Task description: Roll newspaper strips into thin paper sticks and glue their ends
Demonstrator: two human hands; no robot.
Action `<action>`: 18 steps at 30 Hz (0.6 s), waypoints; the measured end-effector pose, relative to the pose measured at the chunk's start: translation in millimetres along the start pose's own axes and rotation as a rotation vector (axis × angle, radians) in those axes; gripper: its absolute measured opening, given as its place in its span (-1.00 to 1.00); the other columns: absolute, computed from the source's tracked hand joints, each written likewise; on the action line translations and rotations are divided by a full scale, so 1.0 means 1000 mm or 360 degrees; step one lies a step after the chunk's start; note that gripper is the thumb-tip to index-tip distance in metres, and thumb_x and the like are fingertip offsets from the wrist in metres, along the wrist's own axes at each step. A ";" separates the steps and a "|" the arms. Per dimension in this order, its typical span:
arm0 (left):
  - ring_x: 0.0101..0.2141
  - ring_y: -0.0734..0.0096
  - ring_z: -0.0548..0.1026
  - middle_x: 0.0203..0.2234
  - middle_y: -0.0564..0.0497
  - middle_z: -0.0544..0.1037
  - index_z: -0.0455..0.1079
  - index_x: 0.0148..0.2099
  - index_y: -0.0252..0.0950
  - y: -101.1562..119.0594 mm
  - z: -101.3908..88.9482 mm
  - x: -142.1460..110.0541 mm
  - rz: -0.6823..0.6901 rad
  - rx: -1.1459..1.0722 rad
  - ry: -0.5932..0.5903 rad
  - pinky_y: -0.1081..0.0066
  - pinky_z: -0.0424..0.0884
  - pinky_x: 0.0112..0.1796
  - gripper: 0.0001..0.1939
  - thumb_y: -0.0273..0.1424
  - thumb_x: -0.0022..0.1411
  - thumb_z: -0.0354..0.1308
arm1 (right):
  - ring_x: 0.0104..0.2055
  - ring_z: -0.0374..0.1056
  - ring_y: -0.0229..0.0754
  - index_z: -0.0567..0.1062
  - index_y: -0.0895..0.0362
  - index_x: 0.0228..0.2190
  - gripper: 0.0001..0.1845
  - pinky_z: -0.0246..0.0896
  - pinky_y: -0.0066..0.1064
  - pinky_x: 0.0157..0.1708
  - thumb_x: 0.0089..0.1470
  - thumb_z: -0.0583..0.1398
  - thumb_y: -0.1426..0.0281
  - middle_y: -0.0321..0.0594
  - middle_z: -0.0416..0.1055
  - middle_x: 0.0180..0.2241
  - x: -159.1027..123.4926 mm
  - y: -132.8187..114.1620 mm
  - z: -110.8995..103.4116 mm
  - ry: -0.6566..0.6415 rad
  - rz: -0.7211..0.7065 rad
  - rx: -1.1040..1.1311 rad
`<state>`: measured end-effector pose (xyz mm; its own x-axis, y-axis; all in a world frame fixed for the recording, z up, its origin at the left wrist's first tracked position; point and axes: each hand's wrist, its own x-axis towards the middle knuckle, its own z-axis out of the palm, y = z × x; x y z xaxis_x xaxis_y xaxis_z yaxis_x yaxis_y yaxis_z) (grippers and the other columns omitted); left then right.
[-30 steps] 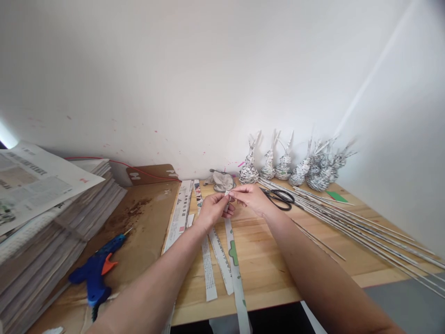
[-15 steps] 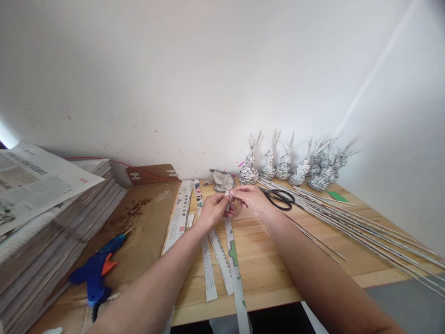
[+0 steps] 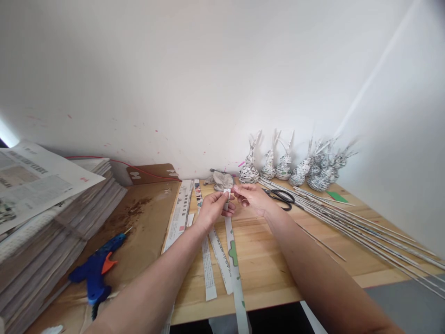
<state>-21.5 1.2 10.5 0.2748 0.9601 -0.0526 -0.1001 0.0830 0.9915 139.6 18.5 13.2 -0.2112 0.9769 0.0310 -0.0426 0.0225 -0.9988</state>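
My left hand [image 3: 214, 208] pinches the upper end of a long paper strip [image 3: 237, 278] with green patches. From there the strip hangs toward me and over the table's front edge. My right hand [image 3: 254, 198] is just right of that end, its thumb and fingertips pressed together. Whether those fingertips grip the strip's edge is too small to tell. Under and beside my left forearm lie more printed paper strips [image 3: 209, 273]. Close to my right wrist rests a pair of black-handled scissors [image 3: 283, 197].
Several woven paper figures [image 3: 249, 174] stand along the wall. Thin rolled paper sticks [image 3: 347, 227] stretch across the right side. A crumpled grey cloth [image 3: 222, 180] lies behind my hands. At left are a blue glue gun [image 3: 93, 269] on cardboard and a newspaper stack [image 3: 69, 232].
My right hand has shifted slightly right, its fingertips moving off the face of the strip's end. My left hand still pinches the strip, slightly farther left.
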 end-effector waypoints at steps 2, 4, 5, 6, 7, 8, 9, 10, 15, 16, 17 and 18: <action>-0.59 0.42 0.50 -0.58 -0.05 0.52 0.39 -0.29 -0.37 0.000 -0.001 0.000 -0.0014 -0.0009 -0.0002 0.46 0.42 -0.54 -0.60 -0.08 0.09 0.15 | -0.53 0.19 -0.37 0.57 0.15 -0.38 -0.63 -0.01 -0.54 -0.60 -0.13 0.29 0.11 -0.24 0.42 -0.47 0.000 0.000 -0.002 -0.0097 0.0012 -0.0020; -0.60 0.42 0.49 -0.59 -0.05 0.52 0.39 -0.30 -0.37 0.000 -0.001 0.000 -0.0027 -0.0001 -0.0017 0.46 0.42 -0.55 -0.58 -0.06 0.07 0.15 | -0.53 0.18 -0.37 0.58 0.15 -0.33 -0.62 -0.02 -0.53 -0.59 -0.12 0.29 0.13 -0.22 0.44 -0.45 0.000 0.001 -0.003 -0.0160 -0.0005 -0.0027; -0.61 0.42 0.49 -0.60 -0.04 0.52 0.39 -0.30 -0.37 0.000 -0.001 0.000 -0.0030 0.0006 -0.0026 0.46 0.42 -0.55 -0.57 -0.05 0.07 0.15 | -0.53 0.18 -0.38 0.58 0.16 -0.32 -0.62 -0.03 -0.53 -0.59 -0.12 0.29 0.14 -0.22 0.43 -0.46 0.000 0.001 -0.002 -0.0174 -0.0019 -0.0030; -0.62 0.42 0.48 -0.60 -0.04 0.52 0.39 -0.31 -0.37 0.000 0.000 0.000 -0.0029 0.0014 -0.0031 0.46 0.42 -0.56 -0.57 -0.05 0.07 0.15 | -0.53 0.17 -0.38 0.59 0.17 -0.32 -0.62 -0.05 -0.53 -0.60 -0.11 0.29 0.14 -0.23 0.42 -0.48 0.000 0.001 -0.002 -0.0178 -0.0034 -0.0033; -0.62 0.43 0.48 -0.60 -0.05 0.52 0.38 -0.32 -0.37 0.000 0.000 0.000 -0.0028 0.0026 -0.0033 0.46 0.41 -0.56 -0.57 -0.05 0.07 0.15 | -0.54 0.16 -0.38 0.59 0.18 -0.32 -0.61 -0.06 -0.53 -0.61 -0.11 0.29 0.15 -0.24 0.41 -0.51 0.000 0.001 -0.001 -0.0175 -0.0047 -0.0038; -0.63 0.43 0.48 -0.60 -0.05 0.52 0.38 -0.33 -0.37 0.000 0.000 0.000 -0.0025 0.0038 -0.0033 0.46 0.41 -0.56 -0.58 -0.05 0.08 0.14 | -0.55 0.15 -0.38 0.59 0.19 -0.32 -0.61 -0.07 -0.53 -0.62 -0.11 0.29 0.15 -0.25 0.39 -0.53 0.000 0.001 -0.001 -0.0173 -0.0053 -0.0048; -0.63 0.43 0.48 -0.61 -0.05 0.52 0.37 -0.33 -0.37 0.000 0.001 -0.001 -0.0022 0.0051 -0.0030 0.46 0.41 -0.57 -0.59 -0.06 0.09 0.13 | -0.55 0.14 -0.39 0.59 0.20 -0.33 -0.61 -0.08 -0.53 -0.62 -0.11 0.29 0.15 -0.26 0.38 -0.54 0.000 0.001 0.000 -0.0170 -0.0056 -0.0058; -0.63 0.42 0.48 -0.61 -0.05 0.52 0.37 -0.34 -0.37 0.000 0.001 -0.001 -0.0022 0.0062 -0.0027 0.46 0.41 -0.57 -0.60 -0.07 0.09 0.13 | -0.56 0.14 -0.39 0.59 0.20 -0.34 -0.62 -0.09 -0.53 -0.63 -0.12 0.29 0.15 -0.28 0.37 -0.56 0.000 0.001 0.000 -0.0163 -0.0058 -0.0068; -0.62 0.44 0.47 -0.60 -0.04 0.52 0.36 -0.34 -0.36 -0.001 0.001 -0.001 -0.0025 0.0104 -0.0066 0.49 0.40 -0.58 -0.61 -0.08 0.10 0.12 | -0.59 0.14 -0.40 0.59 0.19 -0.42 -0.64 -0.08 -0.51 -0.63 -0.20 0.34 0.16 -0.28 0.40 -0.56 0.000 0.000 0.003 -0.0060 -0.0059 -0.0041; -0.62 0.44 0.47 -0.59 -0.04 0.52 0.37 -0.33 -0.36 -0.002 0.000 -0.001 -0.0018 0.0110 -0.0075 0.49 0.39 -0.58 -0.60 -0.07 0.09 0.13 | -0.59 0.13 -0.40 0.59 0.19 -0.43 -0.64 -0.07 -0.50 -0.63 -0.21 0.34 0.16 -0.27 0.41 -0.54 0.000 0.000 0.004 -0.0043 -0.0058 -0.0037; -0.62 0.44 0.47 -0.59 -0.04 0.52 0.37 -0.33 -0.36 -0.003 0.000 -0.001 -0.0011 0.0115 -0.0082 0.49 0.39 -0.58 -0.59 -0.06 0.08 0.13 | -0.60 0.13 -0.41 0.59 0.18 -0.43 -0.64 -0.07 -0.50 -0.63 -0.23 0.35 0.16 -0.26 0.43 -0.53 -0.001 -0.001 0.004 -0.0033 -0.0058 -0.0035; -0.62 0.44 0.48 -0.59 -0.04 0.52 0.37 -0.32 -0.36 -0.003 -0.001 0.000 -0.0005 0.0117 -0.0087 0.49 0.39 -0.58 -0.58 -0.05 0.07 0.14 | -0.60 0.14 -0.41 0.59 0.18 -0.43 -0.64 -0.07 -0.50 -0.63 -0.23 0.35 0.15 -0.26 0.44 -0.53 -0.001 -0.001 0.005 -0.0027 -0.0058 -0.0031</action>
<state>-21.9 0.8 7.3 0.3269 0.9437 -0.0509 -0.0294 0.0640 0.9975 135.0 16.4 14.2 -0.2263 0.9717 0.0678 -0.0318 0.0623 -0.9976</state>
